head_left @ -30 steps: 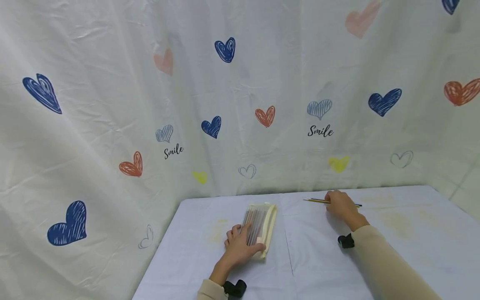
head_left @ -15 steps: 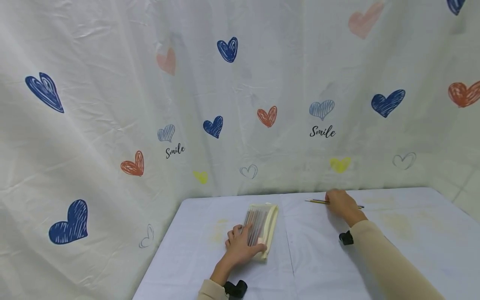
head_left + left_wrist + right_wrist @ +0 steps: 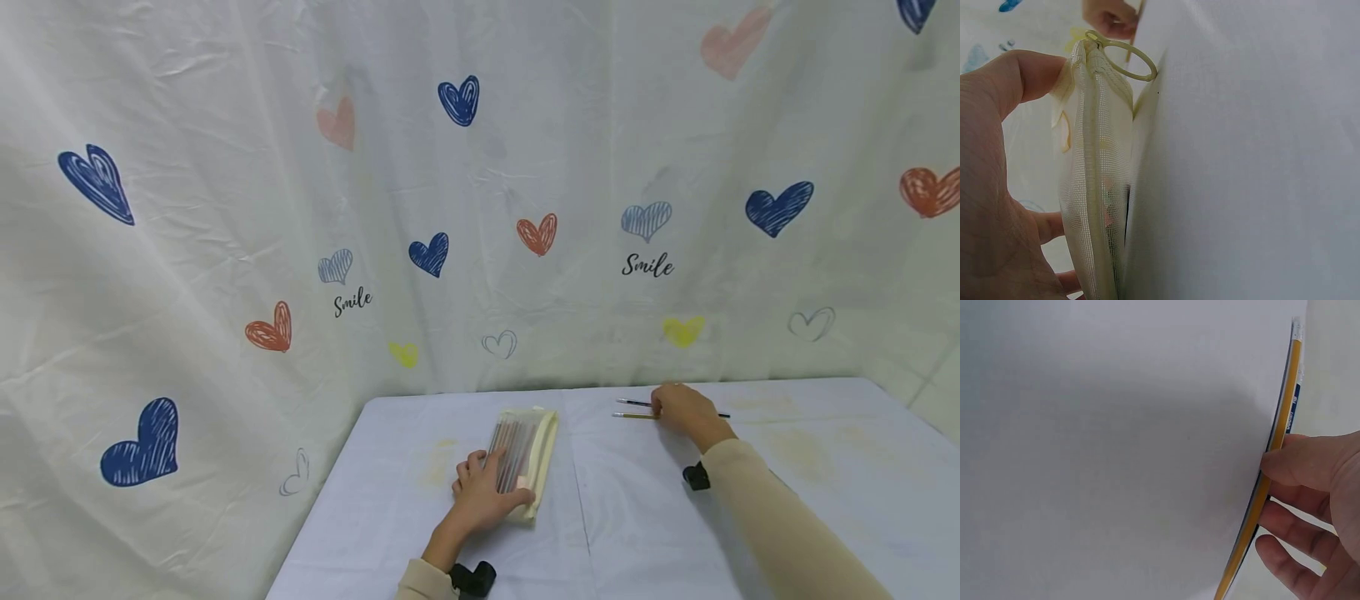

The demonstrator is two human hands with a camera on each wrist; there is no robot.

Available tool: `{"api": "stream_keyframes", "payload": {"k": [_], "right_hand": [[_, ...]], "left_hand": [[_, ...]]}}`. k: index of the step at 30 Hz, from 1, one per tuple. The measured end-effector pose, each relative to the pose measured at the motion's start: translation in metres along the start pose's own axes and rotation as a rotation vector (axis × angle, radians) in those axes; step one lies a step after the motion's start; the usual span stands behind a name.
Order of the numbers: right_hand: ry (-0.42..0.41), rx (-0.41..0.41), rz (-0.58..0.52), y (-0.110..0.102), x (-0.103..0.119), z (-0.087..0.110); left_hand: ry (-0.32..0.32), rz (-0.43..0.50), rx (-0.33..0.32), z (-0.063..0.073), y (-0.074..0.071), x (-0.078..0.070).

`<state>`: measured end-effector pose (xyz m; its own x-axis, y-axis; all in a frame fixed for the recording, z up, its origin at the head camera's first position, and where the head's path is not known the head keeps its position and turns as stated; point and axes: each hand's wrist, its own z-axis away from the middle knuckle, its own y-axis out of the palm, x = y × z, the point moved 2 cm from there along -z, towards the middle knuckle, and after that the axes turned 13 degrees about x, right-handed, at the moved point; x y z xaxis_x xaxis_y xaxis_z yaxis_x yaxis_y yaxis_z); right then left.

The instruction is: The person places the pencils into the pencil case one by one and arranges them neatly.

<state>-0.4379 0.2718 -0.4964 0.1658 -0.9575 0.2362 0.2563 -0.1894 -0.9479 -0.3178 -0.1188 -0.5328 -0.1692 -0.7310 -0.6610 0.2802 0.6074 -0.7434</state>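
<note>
A pale yellow mesh zip pouch (image 3: 542, 450) lies on the white-covered table, with long grey and reddish stripes on its upper face. Across its near left part rests my left hand (image 3: 478, 496), fingers spread and thumb on the near end. The left wrist view shows the zipper side of the pouch (image 3: 1094, 181) and a ring pull (image 3: 1138, 59). Farther back on the right, my right hand (image 3: 686, 412) pinches a yellow pencil (image 3: 1285, 403) and a dark blue pencil (image 3: 1293, 406) between thumb and fingers, low over the table. Their left ends stand apart.
Behind the table (image 3: 637, 508) hangs a white curtain (image 3: 555, 150) printed with hearts and "Smile". Its lower part runs along the table's back edge. Black cameras sit at the left wrist (image 3: 474, 577) and the right wrist (image 3: 696, 477).
The left ends of the two pencils in my right hand have spread apart; before, they lay close together. My left hand stays on the pouch. The head view has shifted slightly.
</note>
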Motion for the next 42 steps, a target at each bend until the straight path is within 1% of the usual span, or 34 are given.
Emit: {"api": "stream_keyframes", "payload": {"k": [9,15,19,24,29,33,36,38,39,42], "right_hand": [[-0.024,0.034,0.055,-0.005,0.014,0.013],[-0.018,0.072,0.077,-0.001,0.009,0.007],[-0.033,0.058,0.1,0.0,0.006,0.007],[-0.05,0.038,0.104,-0.005,0.01,0.013],[-0.063,-0.015,0.039,-0.011,0.015,0.02],[-0.112,-0.075,-0.072,-0.009,0.02,0.022],[-0.143,-0.111,-0.177,-0.005,0.023,0.023],[-0.151,-0.126,-0.231,-0.001,0.025,0.025],[-0.147,-0.134,-0.254,0.0,0.026,0.025],[-0.137,-0.141,-0.331,0.004,0.03,0.026]], "left_hand": [[0.002,0.001,0.004,0.002,-0.001,-0.002],[0.002,0.002,0.001,0.002,0.0,-0.003],[-0.004,0.004,0.0,0.002,-0.001,-0.003],[-0.008,0.005,0.002,0.003,-0.001,-0.003],[-0.009,0.008,0.004,0.003,-0.001,-0.003],[-0.003,0.007,-0.004,0.002,0.0,-0.003],[0.019,0.012,-0.02,0.003,0.0,-0.003],[0.022,0.012,-0.021,0.003,0.0,-0.003],[0.016,0.013,-0.018,0.003,0.0,-0.003],[0.025,0.013,-0.019,0.003,0.0,-0.003]]}}
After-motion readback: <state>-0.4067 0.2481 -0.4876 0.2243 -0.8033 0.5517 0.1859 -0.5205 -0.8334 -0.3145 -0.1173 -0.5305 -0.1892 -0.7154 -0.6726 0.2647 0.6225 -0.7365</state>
